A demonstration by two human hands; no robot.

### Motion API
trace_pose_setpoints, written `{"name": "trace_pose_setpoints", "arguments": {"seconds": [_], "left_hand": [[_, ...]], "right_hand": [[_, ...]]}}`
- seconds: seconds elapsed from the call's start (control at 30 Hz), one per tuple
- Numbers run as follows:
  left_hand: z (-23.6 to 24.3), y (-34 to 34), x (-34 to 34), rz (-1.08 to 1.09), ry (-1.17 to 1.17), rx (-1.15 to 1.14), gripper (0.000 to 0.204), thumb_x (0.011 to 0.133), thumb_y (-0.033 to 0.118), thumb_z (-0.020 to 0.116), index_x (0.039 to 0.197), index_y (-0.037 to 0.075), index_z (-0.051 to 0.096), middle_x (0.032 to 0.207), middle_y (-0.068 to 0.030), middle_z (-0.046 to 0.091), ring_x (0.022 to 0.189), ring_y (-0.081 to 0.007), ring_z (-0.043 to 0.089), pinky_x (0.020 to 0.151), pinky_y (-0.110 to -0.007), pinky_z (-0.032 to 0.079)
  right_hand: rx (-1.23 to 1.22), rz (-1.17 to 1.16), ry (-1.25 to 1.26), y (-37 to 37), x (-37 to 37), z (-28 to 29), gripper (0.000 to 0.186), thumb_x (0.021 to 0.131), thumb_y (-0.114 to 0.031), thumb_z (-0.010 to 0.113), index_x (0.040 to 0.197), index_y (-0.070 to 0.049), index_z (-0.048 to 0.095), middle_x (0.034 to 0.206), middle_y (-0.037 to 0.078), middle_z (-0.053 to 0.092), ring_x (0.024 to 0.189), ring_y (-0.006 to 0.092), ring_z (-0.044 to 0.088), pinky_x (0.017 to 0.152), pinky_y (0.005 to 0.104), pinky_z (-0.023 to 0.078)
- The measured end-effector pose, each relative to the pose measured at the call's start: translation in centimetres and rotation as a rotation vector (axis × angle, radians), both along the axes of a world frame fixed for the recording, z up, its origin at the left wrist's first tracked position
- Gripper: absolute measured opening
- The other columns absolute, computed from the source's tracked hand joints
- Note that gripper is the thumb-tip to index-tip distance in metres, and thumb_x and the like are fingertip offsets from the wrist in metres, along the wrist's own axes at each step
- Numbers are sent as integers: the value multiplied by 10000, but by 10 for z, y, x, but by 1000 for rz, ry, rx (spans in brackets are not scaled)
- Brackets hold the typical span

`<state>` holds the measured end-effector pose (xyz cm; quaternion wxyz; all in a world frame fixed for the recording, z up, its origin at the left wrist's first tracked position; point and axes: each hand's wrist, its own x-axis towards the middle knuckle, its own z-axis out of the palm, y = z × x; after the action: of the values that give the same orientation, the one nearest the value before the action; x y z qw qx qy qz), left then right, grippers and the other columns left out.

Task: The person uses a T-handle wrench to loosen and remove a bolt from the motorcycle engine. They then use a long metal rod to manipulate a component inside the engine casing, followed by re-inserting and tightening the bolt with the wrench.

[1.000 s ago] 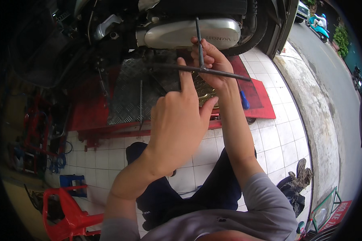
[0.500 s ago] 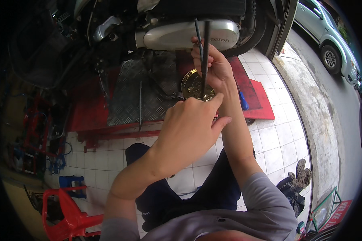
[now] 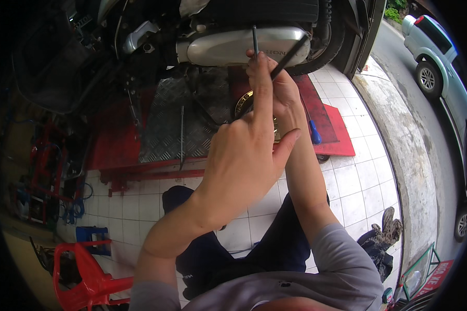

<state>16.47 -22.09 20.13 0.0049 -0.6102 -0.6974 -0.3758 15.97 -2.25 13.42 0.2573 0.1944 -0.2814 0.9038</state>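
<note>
My right hand (image 3: 285, 93) grips the upright shaft of a dark metal T-handle wrench (image 3: 254, 39) below the silver engine casing (image 3: 218, 46) of a two-wheeler. The wrench's crossbar slants to the upper right. My left hand (image 3: 244, 145) overlaps it from below, index finger stretched up beside the shaft and crossbar, thumb spread; its other fingers are mostly hidden. Behind the hands a gold patterned disc (image 3: 243, 101) is partly hidden. A blue-handled tool (image 3: 315, 133) and a long thin tool (image 3: 181, 129) lie on the red lift platform (image 3: 114, 145) with its tread plate.
A red plastic chair (image 3: 75, 274) and small blue stool (image 3: 91, 238) are at lower left, near a red rack with tools (image 3: 49, 171). A dark cloth bundle (image 3: 381, 238) lies at lower right. Outside, a silver car (image 3: 436, 57) is on the road.
The crossbar has swung from horizontal through upright to slanting up-right. My left index finger has moved up along it. A car has replaced the scooter rider seen earlier on the road.
</note>
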Motion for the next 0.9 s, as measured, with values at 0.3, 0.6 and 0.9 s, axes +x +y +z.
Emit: {"name": "trace_pose_setpoints", "arguments": {"seconds": [0.3,0.6,0.9], "left_hand": [[7,-1,-6,97,-126,-36,747,822,233,712,1424,-1,337,632,-179,612,577,-369,627,556,-426,492],[3,3,-1,127,25,-82,809,822,268,704,1440,-38,280,615,-161,610,574,-330,640,563,-410,499],[-10,7,-5,112,129,-163,845,824,255,706,1454,-46,229,543,-133,573,507,-307,623,533,-407,496]], "right_hand": [[-22,-24,-12,2,3,2,277,955,-159,574,1133,52,544,756,-1,530,573,6,434,473,146,366],[-41,0,79,6,1,3,247,951,-164,574,1085,44,559,705,-35,425,572,20,364,492,151,327],[-93,21,73,8,-4,2,256,954,-175,583,1106,29,552,740,-29,463,577,13,385,475,147,337]]}}
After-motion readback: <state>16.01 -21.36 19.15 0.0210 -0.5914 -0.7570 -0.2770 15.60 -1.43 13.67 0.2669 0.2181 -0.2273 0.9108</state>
